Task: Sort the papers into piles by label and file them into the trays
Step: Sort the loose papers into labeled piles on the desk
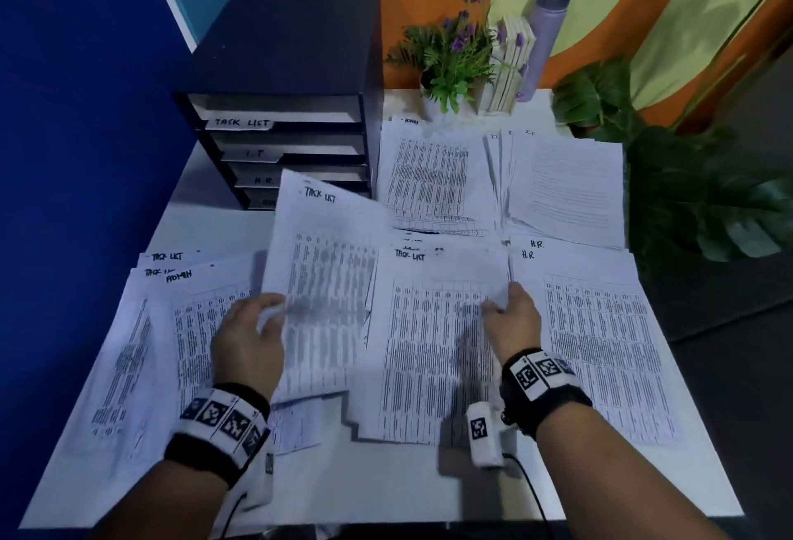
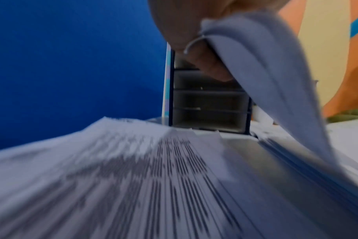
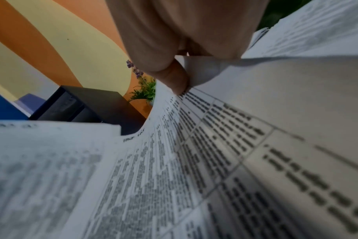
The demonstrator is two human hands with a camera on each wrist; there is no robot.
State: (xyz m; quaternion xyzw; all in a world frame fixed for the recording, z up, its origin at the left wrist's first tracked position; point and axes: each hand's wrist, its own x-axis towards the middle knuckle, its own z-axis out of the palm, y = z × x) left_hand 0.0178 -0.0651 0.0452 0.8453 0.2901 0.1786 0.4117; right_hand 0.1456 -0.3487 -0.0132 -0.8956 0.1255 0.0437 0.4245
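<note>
**Sorting well under way, nothing visibly filed**

The bench [image 1: 206, 213] carries papers spread across most of its top, and the landmark for all of them is the black tray unit [image 1: 292, 67] at its far left corner. Judging from the labels, sorting is well along. An ADMIN pile [image 1: 429, 179] lies just right of the unit, an I.T. pile [image 1: 566, 187] further right, and an H.R. pile [image 1: 600, 338] nearer the person on that same side. In front of the unit, toward the person, sits a mixed spread [image 1: 141, 351] with TASK LIST sheets under an ADMIN sheet, so that part is probably not finished. A middle stack [image 1: 433, 351], topped by a TASK LIST sheet, lies in front and to the right of the unit.

The unit has four slots, the upper three tagged TASK LIST, I.T. and H.R.; the lowest tag is partly hidden by a raised sheet. From the head and left wrist views the slots look dark and hold no papers that I can make out, so filing seems still ahead.

The left hand [image 1: 253, 333] grips a lifted TASK LIST sheet [image 1: 326, 273] by its left edge, fingers curled round the paper, holding it up in front of the unit. The right hand [image 1: 510, 316] pinches the right edge of the middle stack's top sheet between thumb [image 3: 174, 80] and fingers, bowing it upward.
</note>
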